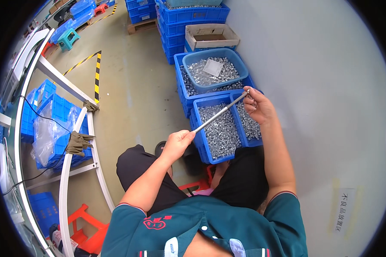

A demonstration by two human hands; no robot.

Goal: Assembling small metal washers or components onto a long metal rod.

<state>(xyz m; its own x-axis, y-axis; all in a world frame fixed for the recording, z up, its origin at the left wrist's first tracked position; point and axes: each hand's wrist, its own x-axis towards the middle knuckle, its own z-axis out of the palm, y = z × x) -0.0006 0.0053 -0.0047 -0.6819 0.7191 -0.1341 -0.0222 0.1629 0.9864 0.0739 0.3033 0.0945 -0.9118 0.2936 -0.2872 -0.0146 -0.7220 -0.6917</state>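
My left hand is closed round the near end of a slim silver metal rod, which slants up to the right over the blue bins. At the rod's far tip, my right hand pinches a small shiny metal piece between thumb and fingers; its exact kind is too small to tell. Below the rod, a blue bin holds many small silver metal parts. More of them fill the compartment under my right hand.
Beyond stands a light-blue basin of similar parts with a white card, set on a blue crate. A worn carton and stacked crates are farther back. A white-framed table is on the left, a wall on the right.
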